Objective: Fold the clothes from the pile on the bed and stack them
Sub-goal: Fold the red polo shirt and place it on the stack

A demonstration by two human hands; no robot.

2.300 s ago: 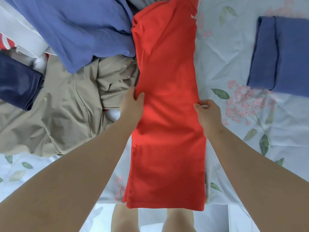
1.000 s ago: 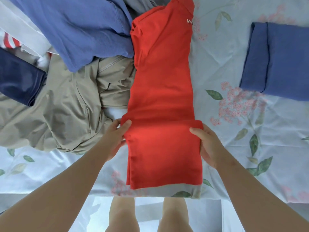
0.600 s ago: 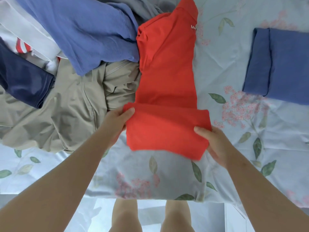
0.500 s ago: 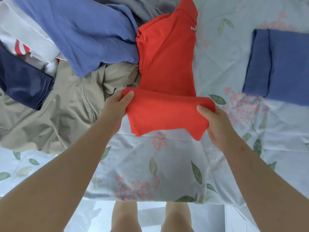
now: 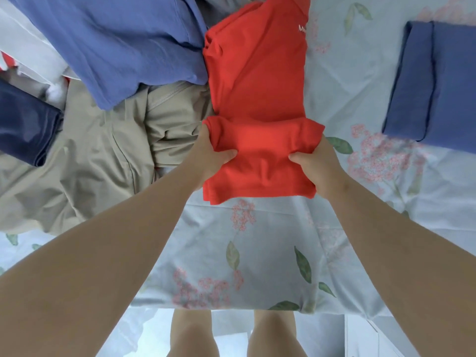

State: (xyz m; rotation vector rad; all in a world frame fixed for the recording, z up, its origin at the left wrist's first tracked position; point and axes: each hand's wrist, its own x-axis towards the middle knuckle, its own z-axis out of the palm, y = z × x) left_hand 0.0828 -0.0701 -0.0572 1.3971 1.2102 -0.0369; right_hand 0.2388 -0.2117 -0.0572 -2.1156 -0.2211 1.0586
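Note:
A red shirt, folded into a long strip, lies up the middle of the bed. Its near end is doubled over into a thick fold raised above the sheet. My left hand grips the fold's left side, thumb on top and fingers underneath. My right hand grips the right side the same way. The unfolded pile sits to the left: a blue garment, a beige garment, a navy piece and white cloth.
A folded blue garment lies at the far right on the floral bedsheet. The bed's near edge runs along the bottom, with my legs and the floor beyond it.
Both hands slid down the red strip, took hold of its near end and carried it up and away from me, doubling it over the middle. My thumbs now pinch deeper into the fold.

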